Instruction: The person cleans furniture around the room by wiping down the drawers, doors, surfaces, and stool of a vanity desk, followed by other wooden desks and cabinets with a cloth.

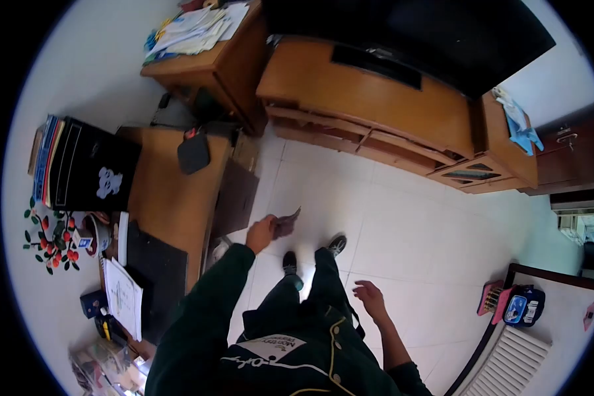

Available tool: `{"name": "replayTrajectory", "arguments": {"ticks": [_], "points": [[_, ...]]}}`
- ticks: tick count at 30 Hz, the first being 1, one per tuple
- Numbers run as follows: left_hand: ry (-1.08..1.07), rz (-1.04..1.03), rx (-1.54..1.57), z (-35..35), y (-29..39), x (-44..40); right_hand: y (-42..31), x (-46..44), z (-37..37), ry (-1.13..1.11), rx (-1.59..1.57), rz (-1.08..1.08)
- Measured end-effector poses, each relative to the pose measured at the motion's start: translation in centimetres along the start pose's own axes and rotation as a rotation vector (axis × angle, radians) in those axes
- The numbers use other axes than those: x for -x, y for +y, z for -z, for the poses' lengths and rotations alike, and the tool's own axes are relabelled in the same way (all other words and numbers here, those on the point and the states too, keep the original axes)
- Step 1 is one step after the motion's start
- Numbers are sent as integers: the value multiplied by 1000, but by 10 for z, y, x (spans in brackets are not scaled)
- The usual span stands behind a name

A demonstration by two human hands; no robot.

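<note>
My left hand (261,233) is closed around a small greyish-brown cloth (285,226), whose loose corner sticks out to the right. It is held in the air above the tiled floor, near the side of the wooden desk (171,178). My right hand (371,299) hangs over the floor on the other side of my body, fingers loosely apart and holding nothing. Below both hands are my dark shoes (336,245) on the tiles.
The desk at left bears a dark pad (155,277), a stack of papers (123,297), a black box (96,168) and a red-berried plant (54,241). Ahead stands a wooden TV cabinet (376,99) with a large television (429,39). A white radiator (508,360) is at lower right.
</note>
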State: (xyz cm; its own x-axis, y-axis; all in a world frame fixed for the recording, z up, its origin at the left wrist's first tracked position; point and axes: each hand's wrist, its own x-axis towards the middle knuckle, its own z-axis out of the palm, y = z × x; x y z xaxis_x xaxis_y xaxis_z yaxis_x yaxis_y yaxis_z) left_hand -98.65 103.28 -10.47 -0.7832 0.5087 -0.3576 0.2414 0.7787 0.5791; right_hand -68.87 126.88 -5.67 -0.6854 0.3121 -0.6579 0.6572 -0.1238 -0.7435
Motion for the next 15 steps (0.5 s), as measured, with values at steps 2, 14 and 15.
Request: {"name": "replayTrajectory", "arguments": {"ticks": [2, 14, 15], "points": [[26, 0, 234, -30, 37, -6, -35, -29, 15, -34, 63, 44], [-280, 324, 1164, -5, 163, -85, -107, -92, 120, 94, -13, 24], [-259, 322, 1165, -1, 162, -93, -110, -96, 120, 102, -38, -6]]}}
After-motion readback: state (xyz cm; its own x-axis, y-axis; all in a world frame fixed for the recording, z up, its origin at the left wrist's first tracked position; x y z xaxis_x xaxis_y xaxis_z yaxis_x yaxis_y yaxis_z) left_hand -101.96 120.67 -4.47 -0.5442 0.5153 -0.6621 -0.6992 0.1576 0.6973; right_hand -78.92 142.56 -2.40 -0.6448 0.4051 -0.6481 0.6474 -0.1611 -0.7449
